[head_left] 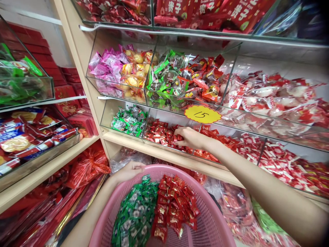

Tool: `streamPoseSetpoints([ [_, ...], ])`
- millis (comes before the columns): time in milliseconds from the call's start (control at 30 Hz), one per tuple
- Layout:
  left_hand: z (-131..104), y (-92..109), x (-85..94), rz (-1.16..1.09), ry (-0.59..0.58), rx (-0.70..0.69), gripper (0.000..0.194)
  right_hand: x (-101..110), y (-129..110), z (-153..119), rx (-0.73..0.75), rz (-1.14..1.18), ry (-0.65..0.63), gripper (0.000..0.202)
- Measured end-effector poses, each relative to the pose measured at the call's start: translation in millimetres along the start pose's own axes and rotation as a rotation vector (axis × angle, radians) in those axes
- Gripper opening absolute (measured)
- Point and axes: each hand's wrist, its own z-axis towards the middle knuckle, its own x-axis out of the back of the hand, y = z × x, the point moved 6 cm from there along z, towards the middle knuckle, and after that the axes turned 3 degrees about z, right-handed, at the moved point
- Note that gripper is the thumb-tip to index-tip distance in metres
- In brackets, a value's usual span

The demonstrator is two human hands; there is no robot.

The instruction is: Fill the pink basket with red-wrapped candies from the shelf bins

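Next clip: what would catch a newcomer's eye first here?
The pink basket at the bottom, held at its rim by the left hand and loaded with green candies beside red candies. Above it, the right hand reaches into a shelf bin of red sweets, under a yellow tag marked 15.

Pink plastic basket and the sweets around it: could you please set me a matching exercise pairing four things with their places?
Things:
1. Pink plastic basket
2. Yellow round price tag
3. Green wrapped sweets
4. Right hand

Places:
A. Lying in the basket's left half
B. In the red-sweet bin
C. On a clear bin's front
D. Held at its rim by the left hand

Pairs: 1-D, 2-C, 3-A, 4-B
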Motion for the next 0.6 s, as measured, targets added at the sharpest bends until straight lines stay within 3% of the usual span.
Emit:
streamPoseSetpoints([
  [100, 0, -1, -0.8, -0.026, 0.006, 0.014, 0.041, 17, -16, -20, 0.031, 0.068, 0.037, 0.022],
  [200, 0, 0, -2.2, -0.031, 0.013, 0.024, 0.042, 15, -37, -46, 0.065, 0.191, 0.006, 0.022],
  [333, -1, 5, -3.8, -0.008, 0.007, 0.004, 0.037, -26, -55, -85, 0.062, 0.324, -0.138, 0.016],
  [467, -1, 5, -5.2, 0.007, -0.016, -0.014, 0.034, -74, -55, -119, -0.045, 0.310, -0.243, 0.014],
  [600, 0, 3, -5.0, 0.028, -0.011, -0.014, 0.034, -98, -60, -132, -0.103, 0.254, -0.328, 0.013],
])
